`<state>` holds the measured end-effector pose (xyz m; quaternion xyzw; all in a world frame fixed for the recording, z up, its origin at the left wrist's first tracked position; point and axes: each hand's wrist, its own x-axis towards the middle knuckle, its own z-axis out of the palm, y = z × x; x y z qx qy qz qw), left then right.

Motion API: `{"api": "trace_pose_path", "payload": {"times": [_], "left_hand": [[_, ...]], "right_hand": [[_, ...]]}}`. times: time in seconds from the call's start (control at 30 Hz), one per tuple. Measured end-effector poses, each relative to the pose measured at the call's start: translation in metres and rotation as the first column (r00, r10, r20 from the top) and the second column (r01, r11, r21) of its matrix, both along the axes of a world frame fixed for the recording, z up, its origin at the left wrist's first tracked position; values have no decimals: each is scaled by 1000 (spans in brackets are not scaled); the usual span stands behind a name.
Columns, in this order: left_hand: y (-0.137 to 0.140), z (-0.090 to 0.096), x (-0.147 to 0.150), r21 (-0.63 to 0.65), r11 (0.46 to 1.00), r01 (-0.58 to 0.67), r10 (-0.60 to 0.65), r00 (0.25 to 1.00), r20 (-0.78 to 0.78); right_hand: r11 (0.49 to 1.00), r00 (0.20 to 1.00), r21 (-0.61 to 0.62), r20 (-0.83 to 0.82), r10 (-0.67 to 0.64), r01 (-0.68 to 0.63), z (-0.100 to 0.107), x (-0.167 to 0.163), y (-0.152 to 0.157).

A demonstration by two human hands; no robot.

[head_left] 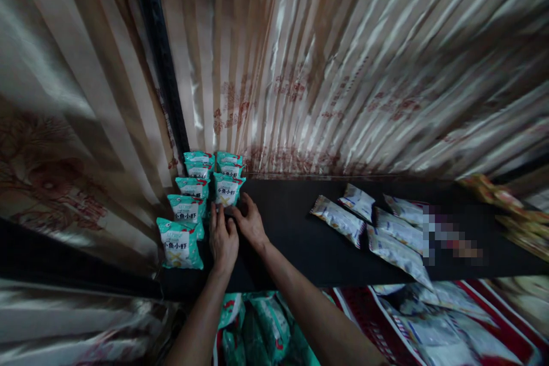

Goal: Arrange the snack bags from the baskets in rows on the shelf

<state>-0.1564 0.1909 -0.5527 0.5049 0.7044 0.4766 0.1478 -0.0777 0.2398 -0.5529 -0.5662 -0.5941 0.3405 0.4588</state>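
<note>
Two rows of teal-and-white snack bags stand upright at the left end of a black shelf [283, 200]. The front snack bag [226, 190] of the right-hand row is between my hands. My left hand [223, 243] reaches up to its lower left edge, fingers fairly straight against it. At its lower right corner, my right hand [252, 224] has bent fingers, the thumb pointing toward my left hand. The bag's bottom is hidden behind my fingers. Just left of my left hand is the nearest bag [178, 246] of the left-hand row.
Several white snack packets [341, 220] lie flat on the shelf to the right. Yellowish packs [493, 197] lie at the far right. Below the shelf edge are more teal bags [270, 323] and a red-and-white box [369, 314] with white packets. A striped curtain [300, 68] hangs behind, beside a black post [160, 40].
</note>
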Motion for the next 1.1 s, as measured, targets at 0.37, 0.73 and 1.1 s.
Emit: {"api": "trace_pose_path", "payload": {"times": [0.37, 0.73, 1.1], "left_hand": [[-64, 18, 7, 193, 976, 100, -83, 992, -93], [-191, -1, 75, -40, 842, 538, -532, 840, 105], [-220, -6, 86, -129, 820, 558, -534, 826, 181]], "right_hand": [[987, 987, 45, -57, -152, 154, 26, 94, -156], [933, 738, -177, 663, -124, 315, -36, 200, -231], [942, 601, -271, 793, 100, 200, -23, 190, -235]]}}
